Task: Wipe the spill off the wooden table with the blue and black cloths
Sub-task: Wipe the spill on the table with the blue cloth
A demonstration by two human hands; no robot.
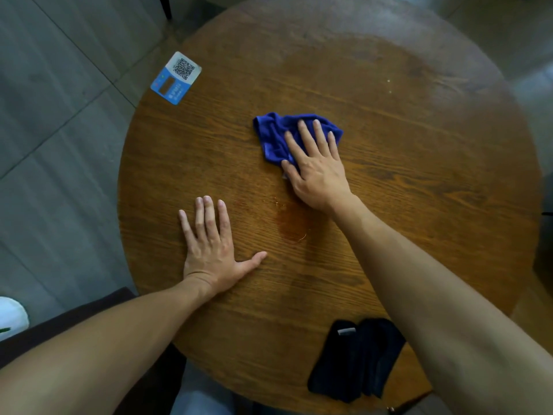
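A round wooden table (419, 181) fills the view. A crumpled blue cloth (275, 136) lies near its middle, and my right hand (317, 166) presses flat on top of it with the fingers spread. A brownish wet spill (291, 224) sits just below that hand, toward me. My left hand (211, 250) rests flat and open on the bare wood to the left of the spill, holding nothing. A folded black cloth (356, 360) lies at the table's near edge, partly under my right forearm.
A blue and white QR-code card (176, 77) is stuck at the table's far left edge. Grey floor tiles surround the table. A dark seat (74, 322) and a white shoe (12, 317) show at the lower left.
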